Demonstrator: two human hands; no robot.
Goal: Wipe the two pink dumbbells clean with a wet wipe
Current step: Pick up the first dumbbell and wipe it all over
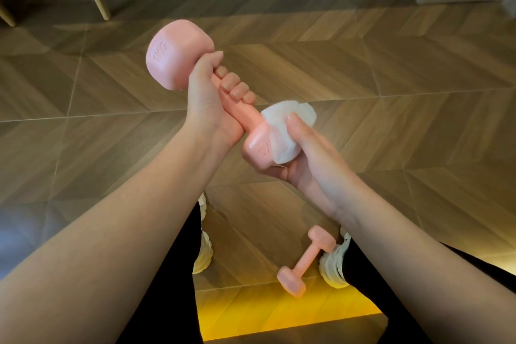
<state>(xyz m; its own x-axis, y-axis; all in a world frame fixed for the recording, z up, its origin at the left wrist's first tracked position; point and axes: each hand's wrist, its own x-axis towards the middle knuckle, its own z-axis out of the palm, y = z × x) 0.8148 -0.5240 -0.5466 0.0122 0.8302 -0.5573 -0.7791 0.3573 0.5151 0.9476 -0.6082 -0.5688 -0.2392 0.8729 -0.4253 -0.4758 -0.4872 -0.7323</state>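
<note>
The held dumbbell (247, 119) is raised above the wooden floor (377, 78) and lies tilted, with one head up and away from the person and the other head down and near. The left hand (209, 98) is closed round its handle, fingers curled over the shaft just below the far head and thumb against that head. The right hand (310, 162) cups the near head from beneath — its thumb presses the white wet wipe (287, 131) against that head, and the wipe drapes over the head's right side. The far head's end face carries a raised marking (159, 53) reading "1KG"; the near head bears a similar marking, partly covered by the wipe and not fully legible. The second dumbbell (305, 260) lies on the floor below the held dumbbell and nearer the person — untouched by either hand, just beside a white shoe (335, 262).
</note>
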